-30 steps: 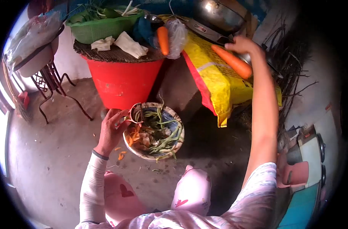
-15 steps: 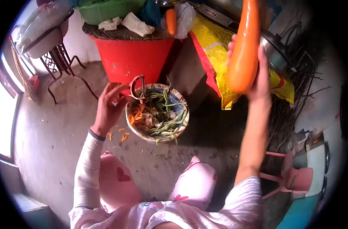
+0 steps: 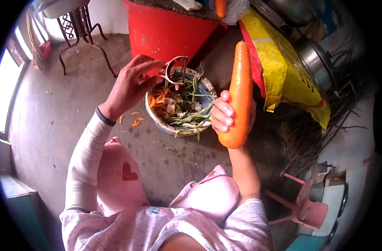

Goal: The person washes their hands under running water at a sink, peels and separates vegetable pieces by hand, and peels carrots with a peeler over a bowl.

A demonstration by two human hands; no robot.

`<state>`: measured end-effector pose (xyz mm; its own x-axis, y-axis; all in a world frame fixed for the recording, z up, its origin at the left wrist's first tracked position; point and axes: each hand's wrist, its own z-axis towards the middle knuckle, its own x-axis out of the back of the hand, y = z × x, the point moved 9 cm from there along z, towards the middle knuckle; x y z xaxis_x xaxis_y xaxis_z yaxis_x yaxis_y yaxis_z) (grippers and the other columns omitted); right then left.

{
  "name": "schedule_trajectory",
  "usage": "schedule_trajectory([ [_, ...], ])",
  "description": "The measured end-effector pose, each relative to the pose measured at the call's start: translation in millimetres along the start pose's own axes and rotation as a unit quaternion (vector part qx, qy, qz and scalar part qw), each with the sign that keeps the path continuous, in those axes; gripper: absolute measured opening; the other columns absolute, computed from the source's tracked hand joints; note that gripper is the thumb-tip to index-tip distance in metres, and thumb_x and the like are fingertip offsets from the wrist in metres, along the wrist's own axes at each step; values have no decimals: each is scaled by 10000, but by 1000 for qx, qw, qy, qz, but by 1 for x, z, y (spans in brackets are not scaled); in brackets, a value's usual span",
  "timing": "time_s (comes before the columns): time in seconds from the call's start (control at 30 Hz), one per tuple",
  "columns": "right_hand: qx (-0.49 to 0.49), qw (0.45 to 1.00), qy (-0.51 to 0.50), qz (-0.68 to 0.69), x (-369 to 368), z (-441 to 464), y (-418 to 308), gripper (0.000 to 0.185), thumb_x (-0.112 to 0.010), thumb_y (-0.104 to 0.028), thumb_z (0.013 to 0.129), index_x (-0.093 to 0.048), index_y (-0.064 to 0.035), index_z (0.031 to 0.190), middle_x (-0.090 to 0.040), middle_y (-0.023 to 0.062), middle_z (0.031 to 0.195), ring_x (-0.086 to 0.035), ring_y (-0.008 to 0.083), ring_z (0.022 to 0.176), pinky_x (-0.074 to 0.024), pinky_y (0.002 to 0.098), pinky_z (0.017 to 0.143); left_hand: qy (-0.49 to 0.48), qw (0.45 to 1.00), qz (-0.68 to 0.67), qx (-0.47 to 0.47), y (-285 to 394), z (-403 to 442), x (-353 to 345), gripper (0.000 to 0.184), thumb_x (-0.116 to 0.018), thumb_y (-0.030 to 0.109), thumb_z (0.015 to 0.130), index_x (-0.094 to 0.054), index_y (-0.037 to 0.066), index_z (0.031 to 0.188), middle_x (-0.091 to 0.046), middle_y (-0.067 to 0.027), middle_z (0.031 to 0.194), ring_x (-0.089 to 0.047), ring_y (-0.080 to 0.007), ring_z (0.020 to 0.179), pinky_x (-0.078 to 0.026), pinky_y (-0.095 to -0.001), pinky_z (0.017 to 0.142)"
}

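Observation:
My right hand (image 3: 223, 113) is wrapped round the thick lower end of a large orange carrot (image 3: 240, 83), which stands nearly upright with its narrow tip at the top. Between the fingers and thumb of my left hand (image 3: 134, 81) is the handle of a Y-shaped vegetable peeler (image 3: 167, 72), its blade frame over the far left rim of a bowl. This bowl (image 3: 152, 117) sits on the floor, holding orange peelings (image 3: 158, 98), pale scraps and limp green bean pods (image 3: 190, 121). The carrot and the peeler are apart.
Behind the bowl stands a red tub (image 3: 157, 35) with a second carrot (image 3: 220, 7) on its lid. A yellow sack (image 3: 283, 62), a metal pot (image 3: 318, 62) and dry twigs (image 3: 299, 138) lie right. A pink chair (image 3: 312, 213) is at lower right. Peelings (image 3: 136, 122) dot the floor.
My right hand has brought the carrot down and left, closer to the bowl. My left hand with the peeler has shifted slightly right and up. The camera view has tilted downward.

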<state>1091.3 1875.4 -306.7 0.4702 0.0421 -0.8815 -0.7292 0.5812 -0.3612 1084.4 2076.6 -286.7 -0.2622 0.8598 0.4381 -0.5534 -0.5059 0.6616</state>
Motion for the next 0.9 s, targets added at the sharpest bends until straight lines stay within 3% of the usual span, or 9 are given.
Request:
schedule_trajectory([
  [0.3, -12, 999, 35, -33, 10, -4, 7, 550, -394, -430, 916, -506, 58, 1144, -536, 141, 834, -534, 238, 705, -488, 361, 624, -23, 1000, -4, -20, 0, 0, -12, 299, -644, 65, 840, -622, 56, 1139, -581, -87, 1024, -567, -193, 846, -466, -306, 704],
  [0.9, 2, 991, 119, -62, 40, -4, 6, 568, -428, -459, 891, -510, 41, 1148, -560, 146, 907, -543, 244, 741, -485, 363, 660, -20, 1000, -4, -11, -7, -1, -12, 300, -655, 71, 835, -630, 63, 1134, -564, -79, 969, -531, -190, 782, -461, -308, 697],
])
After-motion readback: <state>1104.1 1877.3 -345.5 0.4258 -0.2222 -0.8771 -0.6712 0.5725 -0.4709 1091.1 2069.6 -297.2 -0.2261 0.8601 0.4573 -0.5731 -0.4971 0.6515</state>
